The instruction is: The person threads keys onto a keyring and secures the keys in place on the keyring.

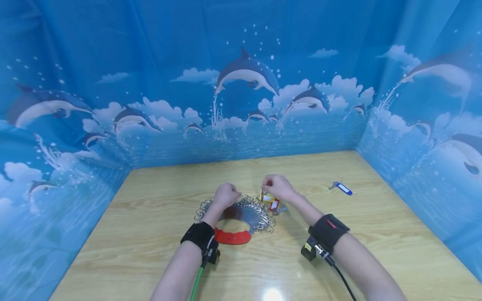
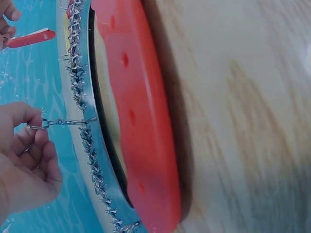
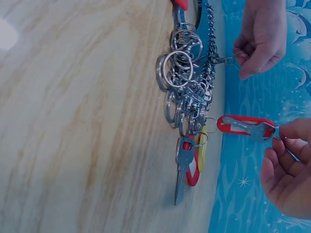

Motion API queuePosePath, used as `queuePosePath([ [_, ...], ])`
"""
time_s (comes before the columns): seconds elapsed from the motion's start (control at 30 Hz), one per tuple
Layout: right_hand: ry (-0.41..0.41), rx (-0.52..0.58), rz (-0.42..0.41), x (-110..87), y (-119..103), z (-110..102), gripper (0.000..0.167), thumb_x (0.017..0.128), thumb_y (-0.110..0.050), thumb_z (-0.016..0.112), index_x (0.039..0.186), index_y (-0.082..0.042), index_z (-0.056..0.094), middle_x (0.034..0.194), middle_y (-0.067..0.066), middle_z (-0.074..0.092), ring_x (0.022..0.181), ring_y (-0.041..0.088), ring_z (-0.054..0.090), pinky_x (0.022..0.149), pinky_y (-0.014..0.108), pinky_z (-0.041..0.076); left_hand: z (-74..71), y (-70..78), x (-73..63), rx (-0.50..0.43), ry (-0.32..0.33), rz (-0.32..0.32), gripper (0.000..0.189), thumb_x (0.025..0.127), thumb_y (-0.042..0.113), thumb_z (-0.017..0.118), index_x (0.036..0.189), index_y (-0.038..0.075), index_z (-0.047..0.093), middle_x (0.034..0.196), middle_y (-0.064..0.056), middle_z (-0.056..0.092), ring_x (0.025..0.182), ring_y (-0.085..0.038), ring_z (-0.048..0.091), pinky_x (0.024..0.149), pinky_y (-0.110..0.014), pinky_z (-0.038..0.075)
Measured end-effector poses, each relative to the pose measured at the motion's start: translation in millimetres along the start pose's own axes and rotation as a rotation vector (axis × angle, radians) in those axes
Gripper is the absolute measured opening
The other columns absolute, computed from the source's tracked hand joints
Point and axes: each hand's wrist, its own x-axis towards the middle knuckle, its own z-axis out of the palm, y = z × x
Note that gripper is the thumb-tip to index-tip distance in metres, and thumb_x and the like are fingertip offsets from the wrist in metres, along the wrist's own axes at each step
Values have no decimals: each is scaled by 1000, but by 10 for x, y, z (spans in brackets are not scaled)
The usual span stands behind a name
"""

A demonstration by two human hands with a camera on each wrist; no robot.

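Observation:
A curved metal key holder with a red handle lies on the table, its outer edge lined with small chains and split rings. My left hand is over its far edge; thumb and forefinger pinch a split ring whose short chain pulls taut from the plate. To the right, my right hand pinches the head end of a silver key, with a red key tag alongside it. Below hang or lie a yellow tag, another red tag and a key at the holder's edge.
A blue key tag with its key lies apart at the right back of the wood-grain table. Blue dolphin-print curtains stand around the back and sides. Cables trail from the wrist cameras.

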Motion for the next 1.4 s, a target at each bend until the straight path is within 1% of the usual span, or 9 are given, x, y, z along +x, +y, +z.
queuePosePath([
  [0.17, 23, -12, -6, 9, 13, 35, 6, 83, -6, 60, 77, -6, 61, 76, 2, 60, 68, 15, 54, 62, 28, 46, -1, 23, -10, 16, -13, -29, 39, 84, 20, 64, 53, 12, 42, 47, 3, 36, 42, -11, 32, 41, -25, 27],
  [0.43, 44, -52, -54, 28, 21, 99, 5, 82, -7, 62, 77, -7, 62, 77, 2, 60, 70, 15, 54, 67, 30, 46, 3, 33, -20, -42, -80, -54, 40, 83, 19, 61, 50, 12, 39, 47, 4, 31, 41, -11, 27, 41, -25, 24],
  [0.77, 17, -81, -14, 16, -74, 252, 6, 83, -7, 63, 77, -8, 62, 76, 1, 61, 71, 14, 56, 69, 30, 47, 24, -19, -5, -136, -100, -80, 34, 81, 18, 62, 56, 13, 39, 53, 2, 34, 47, -13, 31, 45, -27, 28],
  [0.9, 25, -86, -11, 27, -89, 293, 6, 83, -9, 63, 77, -9, 62, 76, 1, 62, 71, 15, 57, 70, 31, 47, 13, -10, -38, -91, -71, -35, 38, 81, 15, 63, 55, 13, 36, 51, 4, 31, 44, -11, 27, 43, -25, 25],
  [1.0, 27, -87, -16, 39, -85, 307, 5, 82, -8, 63, 77, -9, 62, 76, 1, 62, 71, 14, 57, 69, 31, 47, -7, 16, -62, -4, -37, -10, 40, 81, 17, 65, 53, 13, 36, 49, 4, 31, 43, -10, 27, 42, -24, 25],
  [1.07, 31, -83, -17, 49, -87, 311, 5, 82, -8, 63, 78, -8, 62, 76, 1, 62, 69, 14, 57, 68, 30, 47, -22, 26, -67, 55, -14, -4, 42, 80, 19, 66, 51, 14, 37, 48, 5, 30, 42, -10, 28, 42, -24, 24],
  [1.17, 29, -68, 4, 58, -87, 317, 3, 82, -9, 63, 80, -7, 62, 76, 2, 62, 67, 14, 56, 65, 29, 47, -34, 18, -55, 88, 0, -5, 43, 82, 20, 65, 49, 13, 38, 46, 5, 30, 41, -10, 28, 42, -24, 24],
  [1.3, 49, -84, 35, 69, -83, 333, 4, 83, -10, 62, 82, -7, 63, 77, 2, 62, 67, 15, 55, 63, 30, 46, -32, -20, -22, -26, -35, -19, 37, 84, 19, 64, 53, 7, 49, 48, 4, 35, 44, -11, 31, 44, -24, 27],
  [1.4, 66, -117, 46, 76, -77, 353, 4, 83, -12, 62, 82, -8, 64, 77, 1, 62, 69, 15, 56, 64, 31, 46, -28, -36, -5, -149, -92, -26, 26, 83, 18, 65, 64, 0, 63, 54, 1, 45, 51, -12, 39, 51, -26, 35],
])
